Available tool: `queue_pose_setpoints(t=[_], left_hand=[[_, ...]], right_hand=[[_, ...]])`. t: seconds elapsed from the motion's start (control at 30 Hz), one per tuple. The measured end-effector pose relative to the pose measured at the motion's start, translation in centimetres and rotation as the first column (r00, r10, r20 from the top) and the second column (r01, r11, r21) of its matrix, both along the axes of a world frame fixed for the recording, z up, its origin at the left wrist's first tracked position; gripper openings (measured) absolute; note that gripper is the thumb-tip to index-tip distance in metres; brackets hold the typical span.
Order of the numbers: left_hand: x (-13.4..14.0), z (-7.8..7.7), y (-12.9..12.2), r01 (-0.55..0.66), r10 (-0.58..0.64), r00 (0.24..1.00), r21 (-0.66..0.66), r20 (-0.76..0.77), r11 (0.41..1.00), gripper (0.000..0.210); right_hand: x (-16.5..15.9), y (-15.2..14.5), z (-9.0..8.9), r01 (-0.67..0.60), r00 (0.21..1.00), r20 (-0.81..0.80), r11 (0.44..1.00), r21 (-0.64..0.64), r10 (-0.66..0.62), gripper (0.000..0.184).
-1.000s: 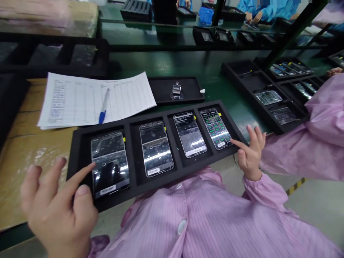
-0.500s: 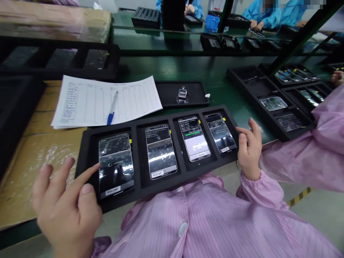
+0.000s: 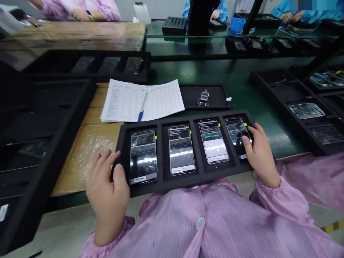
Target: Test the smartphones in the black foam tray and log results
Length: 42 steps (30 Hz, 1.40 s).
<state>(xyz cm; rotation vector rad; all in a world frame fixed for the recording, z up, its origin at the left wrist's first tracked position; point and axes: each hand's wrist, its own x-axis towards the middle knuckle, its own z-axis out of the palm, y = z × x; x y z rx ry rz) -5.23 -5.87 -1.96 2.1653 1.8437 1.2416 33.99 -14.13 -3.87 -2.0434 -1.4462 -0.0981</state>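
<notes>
A black foam tray [image 3: 198,178] lies in front of me, with several smartphones in separate slots. The leftmost phone [image 3: 143,157] and the second phone [image 3: 182,150] have mostly dark or grey screens. Green text and a pale lower half show on the third phone [image 3: 213,141]. My right hand [image 3: 262,156] is at the tray's right end, fingers apart, its thumb over the rightmost phone [image 3: 236,134] and partly covering it. At the tray's left end is my left hand [image 3: 109,184], fingers spread and holding nothing; whether it touches the rim I cannot tell.
Behind the tray lie printed sheets [image 3: 158,102] with a blue pen [image 3: 143,107] on top. A small black tray [image 3: 190,96] holds a clear, shiny object [image 3: 204,96]. More black trays stand left [image 3: 72,118] and right [image 3: 279,93]. Other people work across the bench.
The view has swung left, so the scene sits further right. My right hand has come over the rightmost phone. My left hand has drawn back from the leftmost phone to the tray's end.
</notes>
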Motion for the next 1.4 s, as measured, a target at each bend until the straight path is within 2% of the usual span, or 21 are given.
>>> queue_pose_setpoints(t=[0.2,0.33,0.57,1.13,1.4], left_hand=[[0.0,0.0,0.4,-0.026,0.023,0.999,-0.133,-0.026,0.991,0.046],[0.1,0.3,0.5,-0.041,0.034,0.999,-0.188,-0.040,0.981,0.051],[0.2,0.2,0.5,-0.057,0.048,0.998,-0.221,-0.045,0.974,0.054],[0.3,0.3,0.5,-0.056,0.042,0.997,-0.220,-0.069,0.974,0.052],[-0.3,-0.2,0.4,-0.018,0.008,0.999,-0.228,-0.046,0.973,0.045]], right_hand=[[-0.1,-0.1,0.0,0.022,1.000,-0.019,1.000,-0.005,-0.022,0.046],[0.1,0.1,-0.2,0.084,0.996,-0.016,0.996,-0.005,-0.084,0.038],[0.5,0.2,-0.4,0.166,0.986,-0.019,0.986,-0.022,-0.167,0.035],[0.6,0.2,-0.2,0.162,0.987,-0.010,0.986,-0.043,-0.163,0.037],[1.5,-0.4,-0.8,0.099,0.994,0.038,0.995,-0.028,-0.098,0.042]])
